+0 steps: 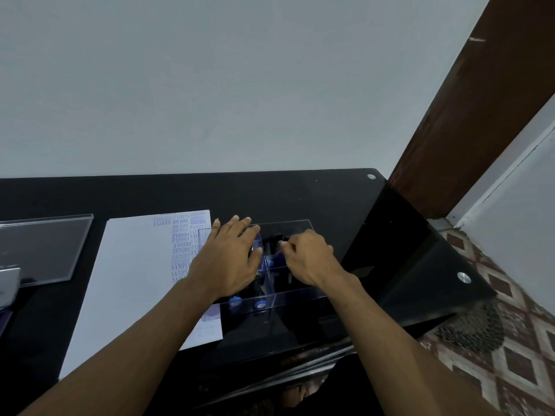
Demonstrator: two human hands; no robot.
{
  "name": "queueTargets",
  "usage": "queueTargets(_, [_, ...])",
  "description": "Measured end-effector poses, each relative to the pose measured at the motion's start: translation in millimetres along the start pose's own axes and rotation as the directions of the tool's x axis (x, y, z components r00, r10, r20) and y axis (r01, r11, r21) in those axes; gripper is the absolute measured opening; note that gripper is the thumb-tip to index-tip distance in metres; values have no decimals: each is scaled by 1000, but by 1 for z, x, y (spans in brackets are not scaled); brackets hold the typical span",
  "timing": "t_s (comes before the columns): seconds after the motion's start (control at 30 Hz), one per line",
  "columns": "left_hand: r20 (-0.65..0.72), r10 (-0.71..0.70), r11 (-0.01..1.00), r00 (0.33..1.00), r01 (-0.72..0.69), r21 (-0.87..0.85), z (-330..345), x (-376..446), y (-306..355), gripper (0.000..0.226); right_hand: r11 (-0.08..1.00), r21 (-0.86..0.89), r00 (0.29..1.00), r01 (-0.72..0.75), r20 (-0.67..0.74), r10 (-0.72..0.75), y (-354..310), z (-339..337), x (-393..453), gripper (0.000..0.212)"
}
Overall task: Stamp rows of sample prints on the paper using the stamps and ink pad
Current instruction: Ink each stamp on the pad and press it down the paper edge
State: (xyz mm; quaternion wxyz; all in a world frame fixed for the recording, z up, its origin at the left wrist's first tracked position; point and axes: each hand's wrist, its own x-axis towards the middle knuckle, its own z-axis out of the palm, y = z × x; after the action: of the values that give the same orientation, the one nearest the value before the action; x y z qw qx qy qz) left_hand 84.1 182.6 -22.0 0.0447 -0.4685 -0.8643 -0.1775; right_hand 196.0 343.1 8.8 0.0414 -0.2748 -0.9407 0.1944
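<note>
Both forearms entering from bottom; left hand [232, 259] resting flat on box [300, 298], right hand [306, 259] pinching stamp [277, 256]. Paper [135, 265] showing prints upper right only; most remaining.

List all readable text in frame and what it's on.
All on the white paper, blue stamped prints at its far right part, seen rotated:
"AIR MAIL"
"FRAGILE"
"AMENDED"
"SAMPLE"
Several overlapping repeats around them are too faint or blurred to read.
Small writing at the paper's near right corner: unreadable.
No other text.
</note>
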Motion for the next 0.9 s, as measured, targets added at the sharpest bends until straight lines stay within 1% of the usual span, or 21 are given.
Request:
queueTargets(0.07, [5,-1,1000,1000,1,-2,0,0,0,56,999,29,994,19,-111,-15,2,1,-2,24])
queueTargets(0.13, [12,-7,1000,1000,7,-4,-1,1,1,56,998,51,978,47,-206,-36,4,3,-4,15])
queueTargets(0.2, [16,-8,1000,1000,9,-5,-2,1,1,56,996,63,964,65,-263,-46,6,1,-6,17])
queueTargets(0.3, [28,-10,1000,1000,10,2,-3,0,1,60,993,79,945,89,-323,-59,5,-3,-10,26])
queueTargets(0.43, [32,-5,1000,999,5,3,-2,0,1,64,990,87,931,112,-356,-74,8,-1,-14,24])
queueTargets(0.57, [35,-6,1000,999,5,10,-2,0,1,64,980,161,923,115,-382,-46,11,8,-16,23])
queueTargets(0.7, [47,-6,1000,999,6,3,-4,0,1,61,979,145,907,145,-415,-73,11,12,-18,18])
queueTargets(0.8, [36,-19,998,999,21,-51,-8,1,2,56,974,147,891,172,-445,-90,7,10,-19,17])
queueTargets(0.9, [4,-31,997,1000,31,-65,-18,-5,-1,60,968,132,869,215,-478,-128,-6,9,-22,17])
